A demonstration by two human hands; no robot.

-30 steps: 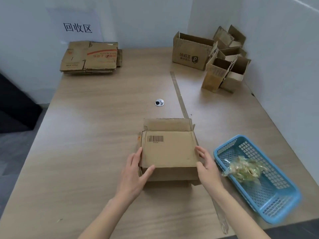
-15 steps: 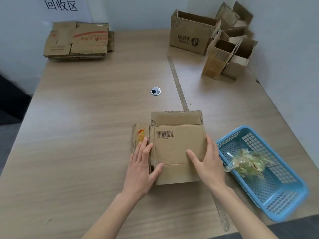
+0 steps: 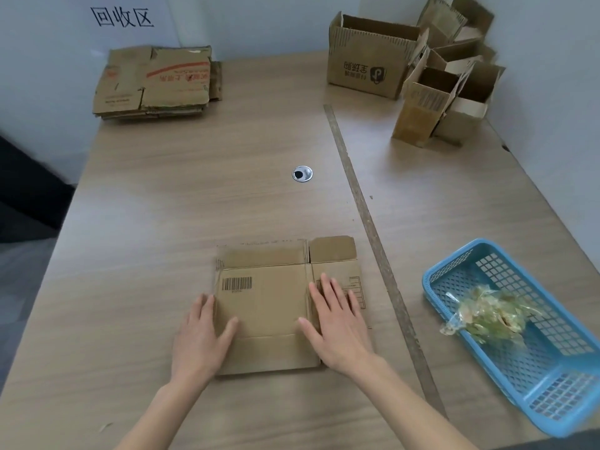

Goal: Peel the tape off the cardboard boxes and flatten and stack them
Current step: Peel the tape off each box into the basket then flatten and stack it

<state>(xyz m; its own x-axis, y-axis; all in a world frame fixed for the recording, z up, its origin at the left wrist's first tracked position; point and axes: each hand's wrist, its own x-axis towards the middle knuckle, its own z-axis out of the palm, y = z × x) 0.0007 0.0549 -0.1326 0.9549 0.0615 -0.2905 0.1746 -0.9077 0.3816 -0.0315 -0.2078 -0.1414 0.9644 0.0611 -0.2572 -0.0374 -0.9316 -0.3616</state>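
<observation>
A plain brown flattened box bearing a black barcode lies on a pale wood-grain table. A brown stack of flattened boxes shows a red stripe and red lettering. Brown open boxes carry dark print. A bright blue lattice basket holds yellowish clear tape. A white sign has black characters.

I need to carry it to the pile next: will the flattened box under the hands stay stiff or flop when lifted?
The flattened box looks like thin corrugated card, so probably light. Its creases and loose flaps suggest it may bend or fan open if lifted by one edge. Both the left hand and right hand press it flat, so it may spring up slightly once released.
</observation>
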